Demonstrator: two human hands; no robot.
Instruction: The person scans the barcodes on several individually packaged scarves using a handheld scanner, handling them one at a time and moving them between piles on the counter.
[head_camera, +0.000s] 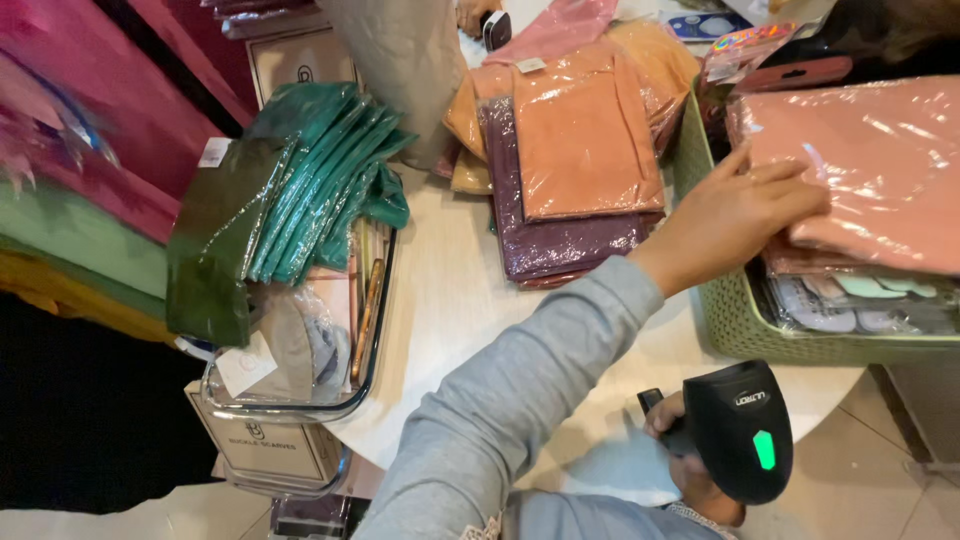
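In the green basket (735, 320), the left hand (735, 215) presses spread on a pink packet's (880, 170) edge; the right hand (690, 455) grips a scanner (740, 430).

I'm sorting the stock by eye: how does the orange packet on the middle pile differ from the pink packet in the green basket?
The orange packet lies untouched on top of a purple one on the white table; the pink packet sits on top of the load in the green basket with the left hand on its edge. The orange one shows whole; the pink one runs out of the picture. Both are folded cloth in shiny clear wrap.
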